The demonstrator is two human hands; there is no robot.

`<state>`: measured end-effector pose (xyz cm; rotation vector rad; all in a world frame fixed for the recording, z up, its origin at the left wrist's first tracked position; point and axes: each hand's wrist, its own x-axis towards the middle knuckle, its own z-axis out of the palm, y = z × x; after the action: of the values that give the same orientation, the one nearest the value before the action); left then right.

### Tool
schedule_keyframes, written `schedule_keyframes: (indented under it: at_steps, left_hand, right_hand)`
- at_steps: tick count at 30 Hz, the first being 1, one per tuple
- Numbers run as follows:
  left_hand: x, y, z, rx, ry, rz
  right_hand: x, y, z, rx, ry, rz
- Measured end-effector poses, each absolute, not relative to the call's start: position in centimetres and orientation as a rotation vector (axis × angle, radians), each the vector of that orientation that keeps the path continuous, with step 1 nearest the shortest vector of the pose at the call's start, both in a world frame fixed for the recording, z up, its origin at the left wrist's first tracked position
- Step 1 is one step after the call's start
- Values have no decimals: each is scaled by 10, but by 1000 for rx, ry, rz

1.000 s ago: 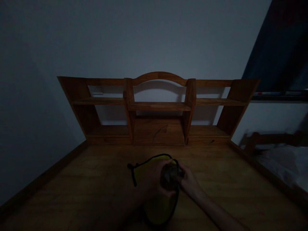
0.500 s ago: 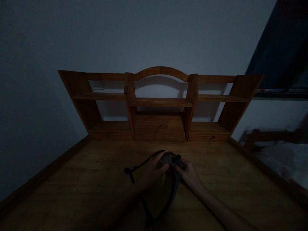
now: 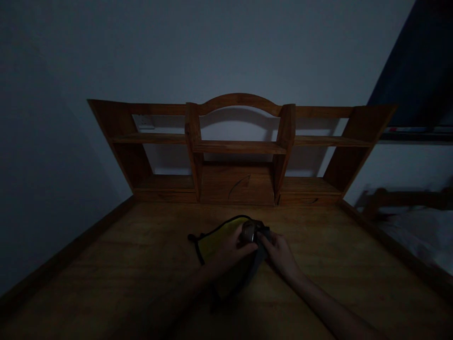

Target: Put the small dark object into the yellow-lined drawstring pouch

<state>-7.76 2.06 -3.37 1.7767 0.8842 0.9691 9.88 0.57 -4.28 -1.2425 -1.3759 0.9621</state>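
The room is very dim. A yellow pouch (image 3: 215, 243) with a dark edge and a black cord lies on the wooden desk (image 3: 106, 278) in front of me. My left hand (image 3: 230, 250) rests on the pouch, its fingers curled round a small dark roundish object (image 3: 249, 231) at the pouch's far right end. My right hand (image 3: 279, 252) grips the same object from the right side. What the object is cannot be made out in this light.
A wooden hutch (image 3: 237, 151) with shelves and an arched top stands at the back of the desk against a pale wall. A raised rim runs along the desk's left and right edges. To the right lie a bed with white bedding (image 3: 421, 236) and a dark curtain (image 3: 421, 61).
Both hands and the dark object have shifted a little farther from me along the pouch. The view has tilted slightly, so the hutch sits higher in the frame.
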Motion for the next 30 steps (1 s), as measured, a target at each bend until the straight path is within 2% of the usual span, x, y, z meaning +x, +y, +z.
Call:
schedule_keyframes:
  at_steps: [8,17,30]
  left_hand:
    - [-75,17,-27,1707,782,1114]
    - [-78,20,-21,1619,1012,1205]
    - [-87,31,-21,1248,983,1285]
  right_hand:
    - [100,3,-29,-1283,-1426,873]
    - [92,0,-32,-1059,-1446,988]
    - [88,-9,-19,-1014,-1333,1219]
